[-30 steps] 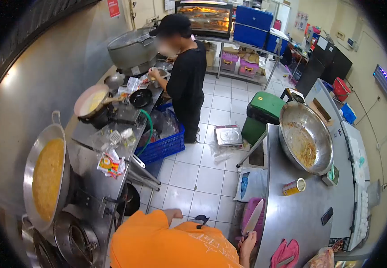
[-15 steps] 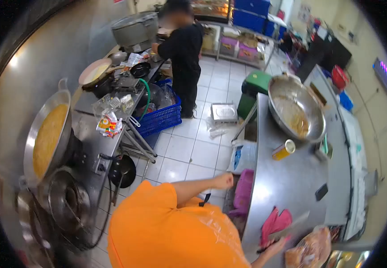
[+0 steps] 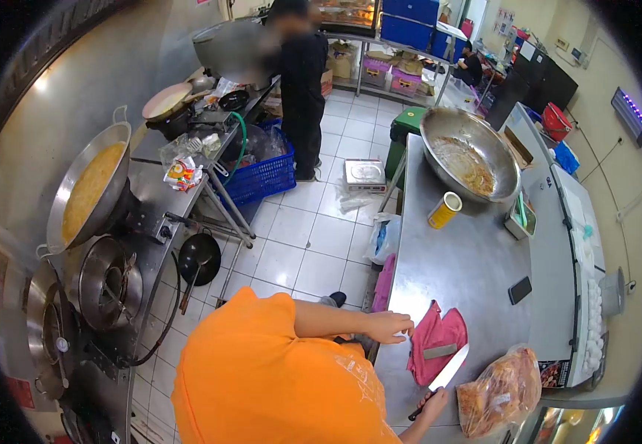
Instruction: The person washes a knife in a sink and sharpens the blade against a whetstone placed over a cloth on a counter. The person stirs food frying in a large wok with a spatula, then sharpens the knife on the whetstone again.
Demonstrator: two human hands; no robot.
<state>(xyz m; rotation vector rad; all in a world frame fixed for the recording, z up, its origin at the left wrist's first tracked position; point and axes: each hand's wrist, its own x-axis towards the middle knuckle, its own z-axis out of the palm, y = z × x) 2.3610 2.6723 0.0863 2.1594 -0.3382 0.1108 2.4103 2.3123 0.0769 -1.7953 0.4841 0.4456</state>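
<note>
My right hand (image 3: 432, 405) is closed around the black handle of a kitchen knife (image 3: 450, 369). Its broad blade points away from the hand, tip beside a flat grey bar (image 3: 440, 351) lying on a pink cloth (image 3: 428, 331). My left hand (image 3: 389, 326) is over the near table edge, fingers loosely bent and apart, just short of the cloth and holding nothing visible. Right of the knife, a clear plastic bag of raw-looking meat (image 3: 500, 391) rests on the steel table (image 3: 476, 274).
A phone (image 3: 519, 290), a yellow can (image 3: 445, 210) and a big metal bowl (image 3: 471, 155) share the table. Across the aisle, a wok of yellowish liquid (image 3: 95, 194) stands on a stove. A person in dark clothes (image 3: 302, 96) works beside a blue crate (image 3: 258, 181).
My left hand has come across to the table edge near the cloth. The knife has shifted left so that its blade lies by the cloth and grey bar. The view has tilted slightly.
</note>
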